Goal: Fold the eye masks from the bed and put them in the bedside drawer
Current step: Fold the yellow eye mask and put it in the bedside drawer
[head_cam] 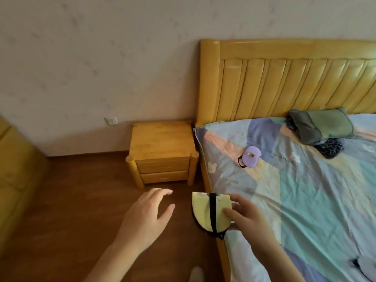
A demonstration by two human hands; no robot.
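My right hand (247, 218) grips a folded yellow eye mask (203, 213) with a black strap, held in the air over the bed's left edge. My left hand (147, 215) hovers over the floor with fingers spread and nothing in it, short of the bedside table (162, 143). Both of its drawers, upper (163, 166) and lower (164, 177), are shut. A folded purple eye mask (250, 156) lies on the patchwork sheet near the head of the bed. A grey-blue eye mask (366, 266) shows at the bottom right corner, partly cut off.
The bed (305, 190) has a yellow wooden headboard (284, 82). A green-grey pillow (321, 125) and dark patterned cloth (330, 148) lie near the headboard. Brown wooden floor (71, 200) stretches left of the bed. Yellow furniture (12, 169) stands at the far left.
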